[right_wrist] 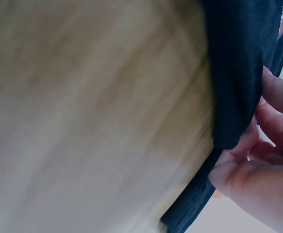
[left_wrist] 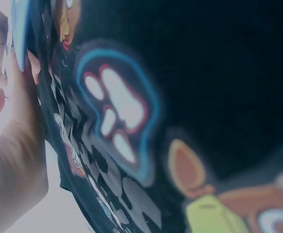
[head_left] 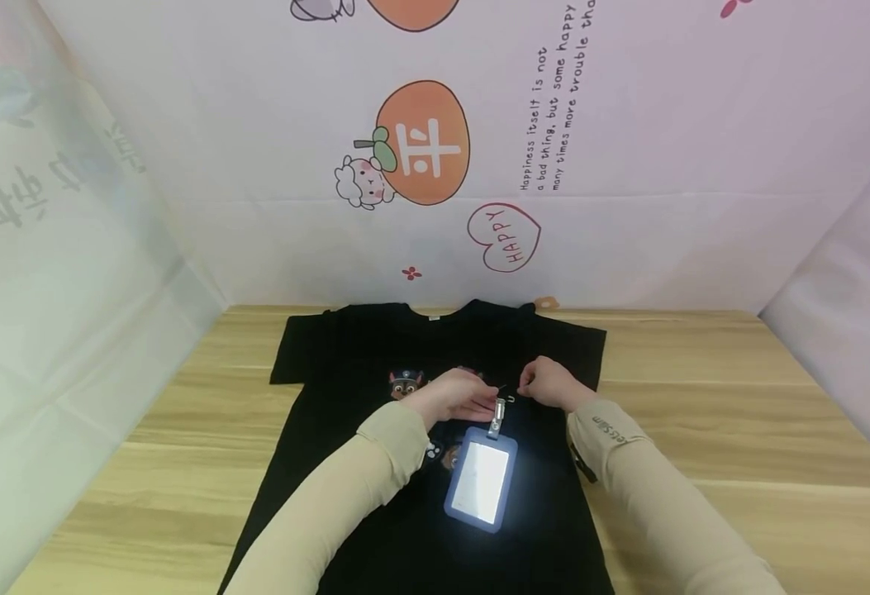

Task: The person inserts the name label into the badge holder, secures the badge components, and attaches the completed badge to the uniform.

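Note:
A black T-shirt (head_left: 524, 496) with cartoon dog prints (head_left: 406, 384) lies spread on the table. Over its chest, my left hand (head_left: 455, 395) pinches the metal clip (head_left: 499, 406) of a blue-framed ID badge holder (head_left: 509, 471), whose front is bright with glare. Beside the clip shows a small metal pin (head_left: 511, 399). Close to the pin, on the right, my right hand (head_left: 549, 383) has its thumb and fingers curled together at the shirt's cloth. The right wrist view shows those fingers (right_wrist: 277, 128) against black fabric (right_wrist: 233, 87), which hides part of them.
The wood-grain table (head_left: 702, 397) extends on both sides of the shirt. A white printed cloth (head_left: 271, 149) stands behind it, and pale cloth walls rise at left and right. Near the right cuff, a dark strap-like item (head_left: 583, 464) is partly visible.

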The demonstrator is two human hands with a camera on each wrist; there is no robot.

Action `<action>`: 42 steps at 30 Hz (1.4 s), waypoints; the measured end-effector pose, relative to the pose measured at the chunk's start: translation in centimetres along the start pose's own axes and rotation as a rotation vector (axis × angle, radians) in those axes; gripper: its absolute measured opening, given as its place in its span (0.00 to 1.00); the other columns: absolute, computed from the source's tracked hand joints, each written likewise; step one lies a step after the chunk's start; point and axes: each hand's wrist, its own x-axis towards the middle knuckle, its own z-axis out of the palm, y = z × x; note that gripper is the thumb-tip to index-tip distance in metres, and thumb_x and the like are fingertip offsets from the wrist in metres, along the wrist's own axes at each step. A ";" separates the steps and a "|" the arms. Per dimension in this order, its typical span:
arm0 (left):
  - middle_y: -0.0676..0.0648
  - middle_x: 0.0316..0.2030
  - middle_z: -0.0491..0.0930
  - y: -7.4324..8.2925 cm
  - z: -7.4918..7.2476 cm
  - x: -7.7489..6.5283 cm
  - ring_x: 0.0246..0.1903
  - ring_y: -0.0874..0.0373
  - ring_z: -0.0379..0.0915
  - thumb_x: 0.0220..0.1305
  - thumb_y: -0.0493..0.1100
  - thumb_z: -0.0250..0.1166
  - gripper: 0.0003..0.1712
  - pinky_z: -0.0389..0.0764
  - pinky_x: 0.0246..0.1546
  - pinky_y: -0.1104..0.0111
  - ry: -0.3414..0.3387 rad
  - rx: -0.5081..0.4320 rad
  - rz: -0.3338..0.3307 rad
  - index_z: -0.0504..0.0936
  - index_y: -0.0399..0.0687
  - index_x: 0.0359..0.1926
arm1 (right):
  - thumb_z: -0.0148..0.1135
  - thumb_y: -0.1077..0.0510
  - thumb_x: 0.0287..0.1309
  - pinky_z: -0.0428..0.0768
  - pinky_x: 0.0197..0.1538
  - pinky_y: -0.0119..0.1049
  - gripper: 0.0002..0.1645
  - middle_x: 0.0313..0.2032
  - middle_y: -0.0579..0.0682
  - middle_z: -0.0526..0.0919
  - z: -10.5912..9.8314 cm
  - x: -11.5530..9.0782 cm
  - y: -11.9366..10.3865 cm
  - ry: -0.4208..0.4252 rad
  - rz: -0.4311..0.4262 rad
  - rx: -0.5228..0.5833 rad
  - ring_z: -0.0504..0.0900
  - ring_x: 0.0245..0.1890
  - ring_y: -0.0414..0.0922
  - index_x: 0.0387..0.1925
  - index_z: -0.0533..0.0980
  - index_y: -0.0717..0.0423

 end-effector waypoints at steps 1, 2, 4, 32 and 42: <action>0.37 0.37 0.83 0.0 0.1 0.2 0.36 0.51 0.83 0.64 0.37 0.61 0.12 0.83 0.42 0.63 0.008 0.006 -0.009 0.77 0.31 0.45 | 0.59 0.65 0.57 0.69 0.29 0.33 0.09 0.22 0.49 0.74 -0.1 -0.1 0.1 -0.007 -0.002 0.013 0.71 0.25 0.44 0.22 0.76 0.61; 0.37 0.35 0.83 0.1 0.2 0.3 0.34 0.52 0.83 0.64 0.37 0.60 0.11 0.83 0.41 0.64 0.010 0.010 -0.013 0.77 0.32 0.44 | 0.58 0.65 0.58 0.69 0.29 0.33 0.09 0.22 0.49 0.73 -0.3 -0.1 0.2 -0.014 -0.006 0.028 0.71 0.25 0.44 0.23 0.75 0.61; 0.39 0.33 0.83 0.1 0.4 0.6 0.30 0.54 0.82 0.65 0.36 0.60 0.11 0.84 0.40 0.64 0.013 0.017 -0.021 0.77 0.31 0.43 | 0.57 0.65 0.60 0.68 0.30 0.33 0.08 0.23 0.49 0.72 -0.5 -0.3 0.3 -0.021 -0.013 0.057 0.70 0.25 0.44 0.24 0.75 0.62; 0.45 0.22 0.79 0.3 1.9 2.4 0.18 0.62 0.75 0.62 0.34 0.61 0.07 0.82 0.26 0.72 0.124 0.077 0.009 0.81 0.32 0.36 | 0.62 0.66 0.56 0.73 0.36 0.34 0.07 0.30 0.53 0.81 -1.1 -0.9 1.6 0.106 -0.164 0.208 0.75 0.30 0.44 0.29 0.71 0.61; 0.47 0.22 0.78 0.4 2.0 2.4 0.18 0.64 0.73 0.64 0.33 0.59 0.07 0.82 0.27 0.73 0.142 0.146 0.047 0.82 0.32 0.37 | 0.62 0.68 0.56 0.73 0.35 0.33 0.08 0.31 0.53 0.81 -0.8 -1.1 1.2 0.097 -0.190 0.264 0.75 0.30 0.42 0.29 0.69 0.60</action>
